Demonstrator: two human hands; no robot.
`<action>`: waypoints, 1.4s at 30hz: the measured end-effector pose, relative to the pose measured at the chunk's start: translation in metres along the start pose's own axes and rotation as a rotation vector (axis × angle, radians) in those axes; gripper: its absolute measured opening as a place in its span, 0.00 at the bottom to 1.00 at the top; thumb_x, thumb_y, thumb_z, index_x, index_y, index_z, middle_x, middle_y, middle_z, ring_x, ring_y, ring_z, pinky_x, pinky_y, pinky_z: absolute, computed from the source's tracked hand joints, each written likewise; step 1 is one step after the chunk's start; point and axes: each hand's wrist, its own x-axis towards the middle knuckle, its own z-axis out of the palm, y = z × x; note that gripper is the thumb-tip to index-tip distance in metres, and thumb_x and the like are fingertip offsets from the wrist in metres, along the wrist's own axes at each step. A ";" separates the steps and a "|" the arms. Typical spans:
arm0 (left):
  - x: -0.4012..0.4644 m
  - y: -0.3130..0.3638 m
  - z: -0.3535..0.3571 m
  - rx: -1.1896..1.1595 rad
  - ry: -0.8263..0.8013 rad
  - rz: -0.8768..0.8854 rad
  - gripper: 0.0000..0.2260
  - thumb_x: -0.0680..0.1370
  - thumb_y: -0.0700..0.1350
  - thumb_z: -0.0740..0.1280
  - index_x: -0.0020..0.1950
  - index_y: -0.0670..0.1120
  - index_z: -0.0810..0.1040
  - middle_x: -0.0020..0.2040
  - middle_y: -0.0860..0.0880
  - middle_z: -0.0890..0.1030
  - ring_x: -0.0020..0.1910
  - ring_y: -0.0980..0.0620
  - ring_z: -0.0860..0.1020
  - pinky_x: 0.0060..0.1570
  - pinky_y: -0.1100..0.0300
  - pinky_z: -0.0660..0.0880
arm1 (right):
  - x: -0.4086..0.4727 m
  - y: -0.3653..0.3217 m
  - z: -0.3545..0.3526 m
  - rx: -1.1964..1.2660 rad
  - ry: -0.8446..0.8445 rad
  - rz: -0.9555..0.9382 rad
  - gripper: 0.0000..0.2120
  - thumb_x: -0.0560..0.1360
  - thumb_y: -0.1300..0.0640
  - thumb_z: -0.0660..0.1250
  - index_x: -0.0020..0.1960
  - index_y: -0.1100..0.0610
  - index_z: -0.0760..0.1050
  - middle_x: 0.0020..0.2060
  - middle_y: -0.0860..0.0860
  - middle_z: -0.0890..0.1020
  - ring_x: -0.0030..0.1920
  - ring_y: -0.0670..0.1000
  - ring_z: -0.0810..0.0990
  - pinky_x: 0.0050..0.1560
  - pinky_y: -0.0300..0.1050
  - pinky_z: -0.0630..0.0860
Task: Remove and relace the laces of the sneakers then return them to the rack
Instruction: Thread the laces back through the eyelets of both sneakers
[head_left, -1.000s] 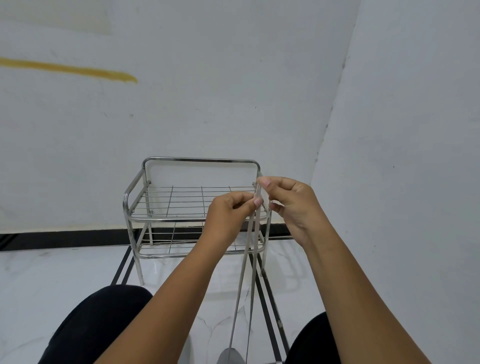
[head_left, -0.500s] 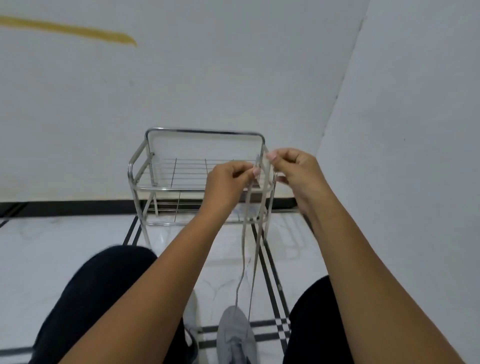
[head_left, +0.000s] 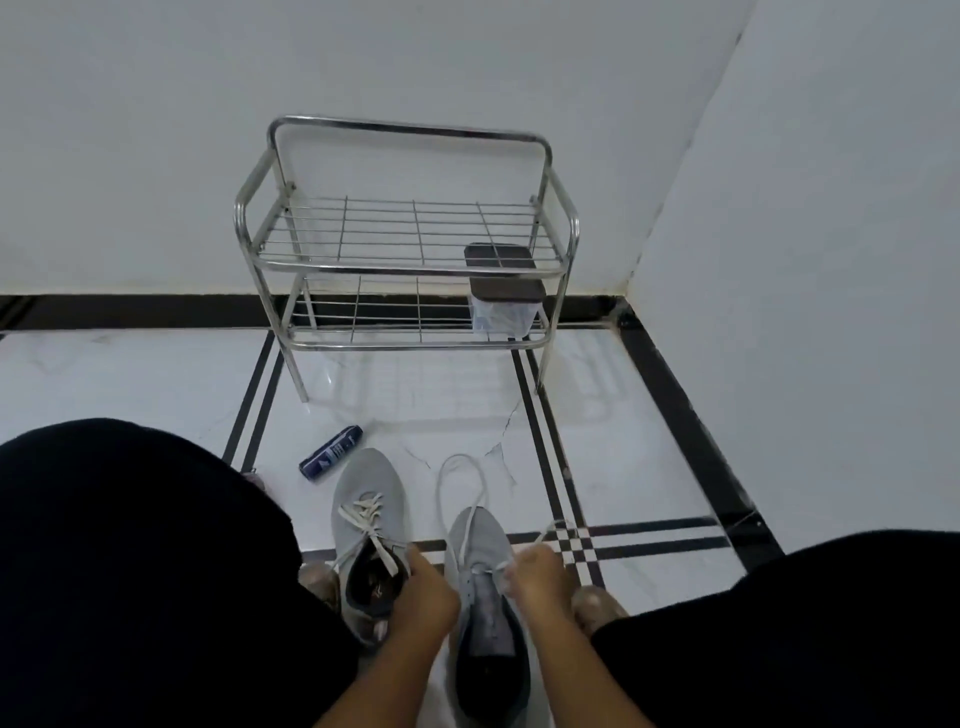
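**Hands at the right sneaker, lacing in progress**

Left hand (head_left: 423, 597): fingers curled, sitting between the two sneakers at the right sneaker's (head_left: 480, 582) eyelets; can't tell what it grips. Right hand (head_left: 537, 579): fingers curled, pinching the lace (head_left: 457, 486) at the eyelets. Lace is white, mostly loose, looping ahead of the toe. Left sneaker (head_left: 369, 499) just beside it, grey, laced. Both on the floor (head_left: 649, 467) in front of the steel rack (head_left: 410, 234). Blue tube (head_left: 331, 452) near the left sneaker's toe.
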 end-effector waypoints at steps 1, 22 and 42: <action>-0.001 -0.004 0.006 0.043 0.024 0.009 0.31 0.78 0.48 0.61 0.76 0.41 0.50 0.66 0.40 0.73 0.62 0.41 0.75 0.58 0.53 0.72 | -0.004 0.014 0.006 -0.029 -0.010 0.030 0.11 0.74 0.53 0.62 0.48 0.56 0.80 0.45 0.53 0.84 0.45 0.55 0.82 0.47 0.46 0.80; 0.059 -0.019 0.037 -0.224 -0.088 -0.029 0.17 0.72 0.32 0.63 0.29 0.51 0.76 0.37 0.47 0.80 0.43 0.47 0.79 0.44 0.58 0.75 | 0.027 0.004 0.040 -0.493 -0.117 -0.217 0.11 0.75 0.60 0.58 0.45 0.50 0.78 0.54 0.50 0.77 0.59 0.54 0.73 0.58 0.49 0.69; 0.062 -0.009 0.042 0.098 0.001 0.161 0.06 0.77 0.45 0.60 0.50 0.52 0.76 0.49 0.47 0.82 0.47 0.46 0.79 0.48 0.54 0.77 | 0.010 0.008 0.021 -0.517 -0.024 0.004 0.15 0.78 0.48 0.62 0.60 0.54 0.74 0.58 0.52 0.77 0.58 0.54 0.78 0.49 0.46 0.75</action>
